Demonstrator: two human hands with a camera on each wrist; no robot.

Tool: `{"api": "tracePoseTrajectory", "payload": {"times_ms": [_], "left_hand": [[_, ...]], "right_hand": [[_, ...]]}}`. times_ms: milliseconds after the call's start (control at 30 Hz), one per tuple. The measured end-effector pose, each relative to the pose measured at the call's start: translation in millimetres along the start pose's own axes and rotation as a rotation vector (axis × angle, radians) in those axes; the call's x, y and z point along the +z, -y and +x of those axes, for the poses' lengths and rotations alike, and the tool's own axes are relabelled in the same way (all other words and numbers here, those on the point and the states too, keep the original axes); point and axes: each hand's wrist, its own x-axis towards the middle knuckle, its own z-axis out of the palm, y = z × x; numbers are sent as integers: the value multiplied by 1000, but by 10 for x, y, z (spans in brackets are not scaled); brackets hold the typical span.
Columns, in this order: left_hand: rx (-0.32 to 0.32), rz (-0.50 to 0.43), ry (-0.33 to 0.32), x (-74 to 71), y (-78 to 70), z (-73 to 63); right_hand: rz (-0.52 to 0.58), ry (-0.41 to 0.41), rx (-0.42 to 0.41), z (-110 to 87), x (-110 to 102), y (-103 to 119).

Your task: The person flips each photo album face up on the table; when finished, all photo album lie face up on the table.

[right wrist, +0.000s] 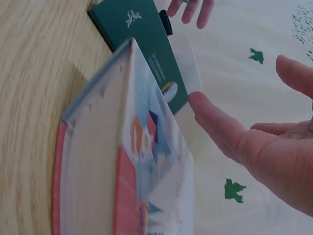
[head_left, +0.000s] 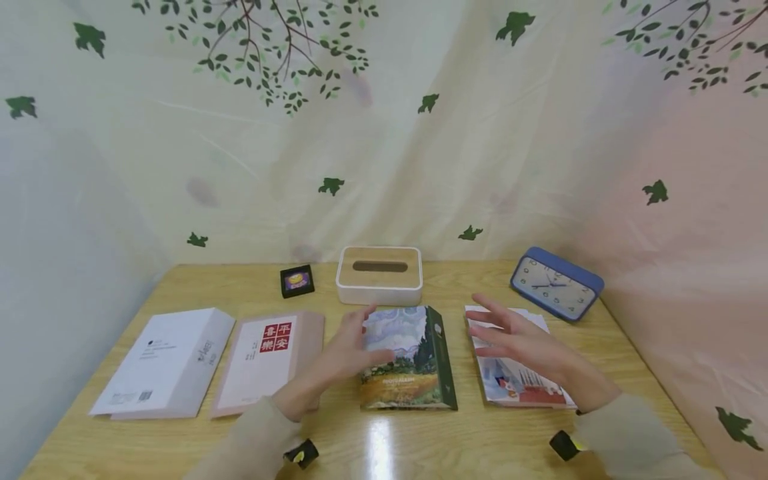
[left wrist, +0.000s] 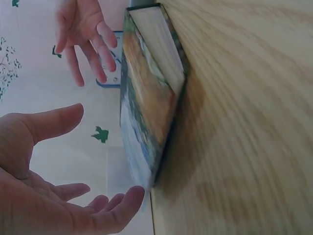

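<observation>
My left hand (head_left: 342,353) hovers at the left edge of a thick photo album (head_left: 411,343) with a painted landscape cover and a green spine. Its fingers are spread, thumb over the cover; in the left wrist view, the hand (left wrist: 49,196) holds nothing. Over a book with a white, blue and red illustrated cover (head_left: 516,380) is my right hand (head_left: 531,347), fingers extended and apart. The right wrist view shows that book's page block (right wrist: 93,147) close up, with the right hand (right wrist: 274,147) beside it, gripping nothing. Both volumes lie flat on the table.
Further left on the wooden table (head_left: 474,440) lie a pinkish book with red squares (head_left: 258,367) and a white book (head_left: 156,363). Behind stand a white tissue box with a wooden top (head_left: 380,283), a small dark square item (head_left: 297,281) and a blue clock (head_left: 555,283).
</observation>
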Motion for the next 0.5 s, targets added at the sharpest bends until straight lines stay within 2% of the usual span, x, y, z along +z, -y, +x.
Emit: {"api": "tracePoseTrajectory", "payload": {"times_ms": [267,367,500], "left_hand": [[-77,-31,14,-66,163,-108],[-91,-128,58,-66,206,-127],[-141,-283,120,-61,249,-124]], "right_hand": [[-62,9,39,116,215,-72],[-97,-2,47,151,280,-75],[-113,-36,91,186,347,-70]]}}
